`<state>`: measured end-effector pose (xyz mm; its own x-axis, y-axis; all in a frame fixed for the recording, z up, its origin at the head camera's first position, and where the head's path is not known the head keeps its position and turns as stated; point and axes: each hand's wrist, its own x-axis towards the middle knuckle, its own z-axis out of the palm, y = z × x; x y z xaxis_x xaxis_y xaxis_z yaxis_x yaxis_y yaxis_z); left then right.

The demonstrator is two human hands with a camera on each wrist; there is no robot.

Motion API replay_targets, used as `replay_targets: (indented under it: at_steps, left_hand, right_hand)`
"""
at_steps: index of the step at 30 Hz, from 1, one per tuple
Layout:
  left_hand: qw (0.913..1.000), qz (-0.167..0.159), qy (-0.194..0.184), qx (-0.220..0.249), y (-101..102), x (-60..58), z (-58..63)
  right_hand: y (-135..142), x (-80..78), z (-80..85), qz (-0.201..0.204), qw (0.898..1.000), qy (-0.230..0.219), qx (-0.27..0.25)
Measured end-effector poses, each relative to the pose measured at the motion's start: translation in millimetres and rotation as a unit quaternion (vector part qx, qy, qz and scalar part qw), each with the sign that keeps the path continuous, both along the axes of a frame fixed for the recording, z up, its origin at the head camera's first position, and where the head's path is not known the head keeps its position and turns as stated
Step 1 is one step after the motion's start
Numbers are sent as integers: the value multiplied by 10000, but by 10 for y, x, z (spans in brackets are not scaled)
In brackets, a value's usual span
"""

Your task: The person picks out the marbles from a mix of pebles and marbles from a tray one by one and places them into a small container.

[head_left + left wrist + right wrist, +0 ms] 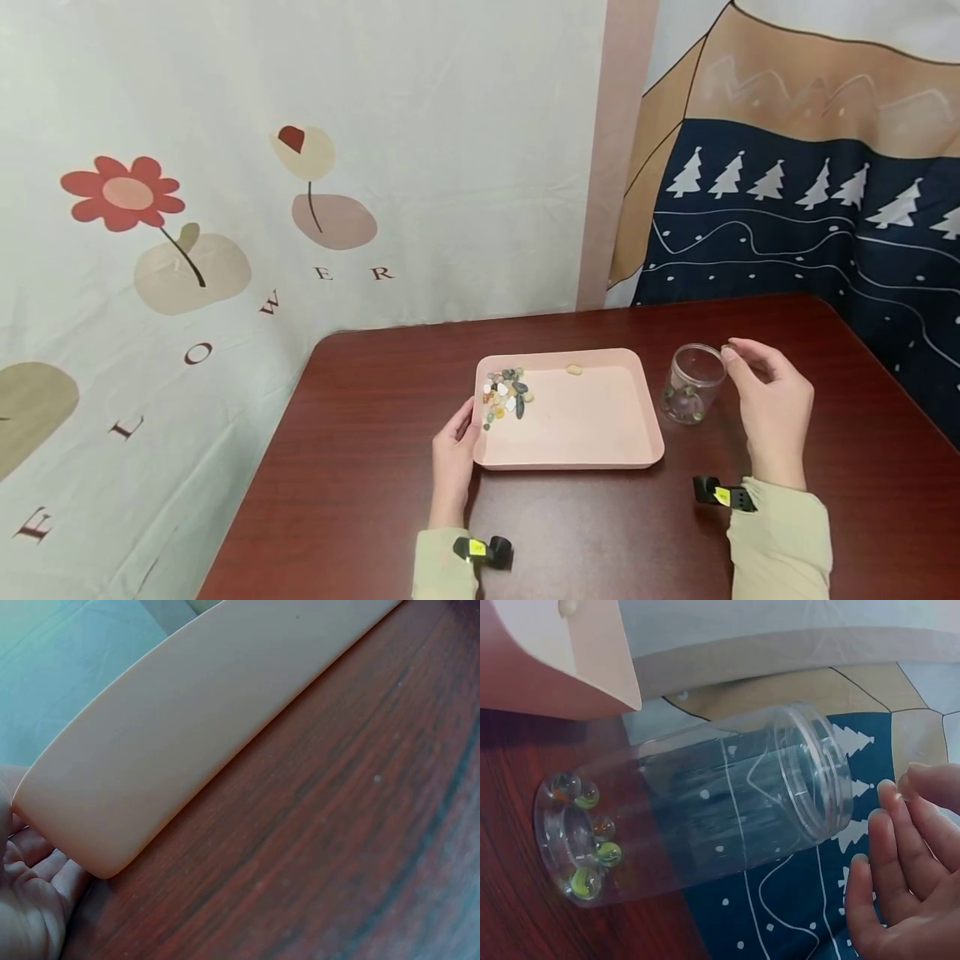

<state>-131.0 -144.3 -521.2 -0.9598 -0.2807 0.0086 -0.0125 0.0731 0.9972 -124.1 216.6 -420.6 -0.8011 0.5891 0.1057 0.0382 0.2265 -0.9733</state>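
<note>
At the near left corner of a pink tray (577, 425), my left hand (454, 462) grips the side; in the left wrist view its fingers curl beneath the tray's corner (105, 855). Small pebbles (504, 392) in white, green, dark and amber lie at the tray's left end, with one yellowish pebble (573, 369) near the far rim. A clear jar (693, 371) stands upright right of the tray, several glass marbles (585, 881) at its bottom. Beside its mouth, my right hand (776, 408) pinches a small marble-like thing, mostly hidden by the fingertips (886, 791).
The tray and jar stand on a dark red wooden table (360, 467). Behind it hangs a pale cloth (450, 167) with printed flowers, and at the right a navy cloth (750, 242) with white trees. Both wrists carry black camera straps.
</note>
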Motion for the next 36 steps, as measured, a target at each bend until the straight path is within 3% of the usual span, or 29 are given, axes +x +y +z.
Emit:
replay_targets:
  at_steps: [13, 22, 27, 36]
  left_hand:
    - [10000, -3, -10, -16, -5, 4, 1]
    - [10000, 18, -14, 5, 1, -3, 1]
    - [10000, 15, -2, 74, 4, -7, -2]
    - [10000, 21, -33, 21, 3, -17, -12]
  right_hand:
    - [39, -74, -131, -40, 9994, -330, -83]
    - [34, -118, -195, 366, 9991, -186, 89]
    - [33, -128, -218, 397, 9987, -262, 200]
    - [25, -142, -252, 686, 9971, -248, -234]
